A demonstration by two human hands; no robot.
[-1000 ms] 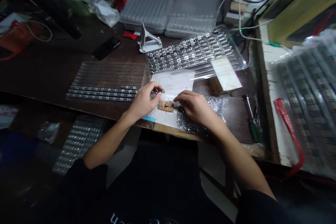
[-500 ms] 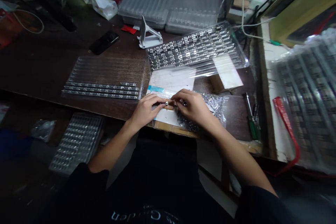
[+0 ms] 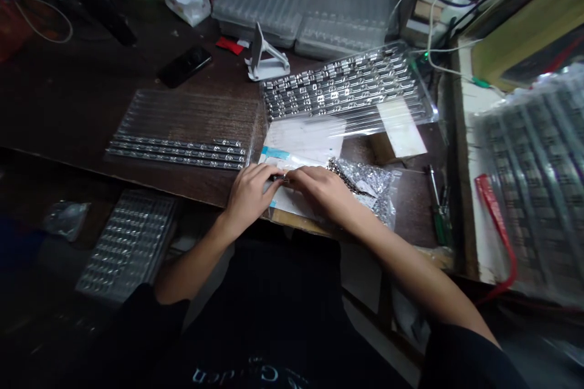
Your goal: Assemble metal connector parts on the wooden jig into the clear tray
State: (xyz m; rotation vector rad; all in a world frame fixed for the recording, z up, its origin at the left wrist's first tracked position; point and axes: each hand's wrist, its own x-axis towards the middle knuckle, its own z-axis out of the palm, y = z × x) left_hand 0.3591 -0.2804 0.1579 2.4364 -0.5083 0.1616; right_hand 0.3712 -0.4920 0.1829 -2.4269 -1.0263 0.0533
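Note:
My left hand is closed on a small metal part above the white board at the table's front edge. Fingers of my right hand are pressed together at the right end of that part; what they pinch is too small to make out. Just right of my right hand lies a clear plastic bag of small metal pieces. Left of the hands is a clear ribbed tray with rows of metal parts along its near side. A fuller tray lies behind the board.
A wooden block and a green-handled screwdriver are on the right. Farther back are a phone, a white stand and stacked clear trays. More filled trays sit below the table at left.
My right hand has moved left and closer to my left hand, and more of the plastic bag shows. The view has shifted slightly.

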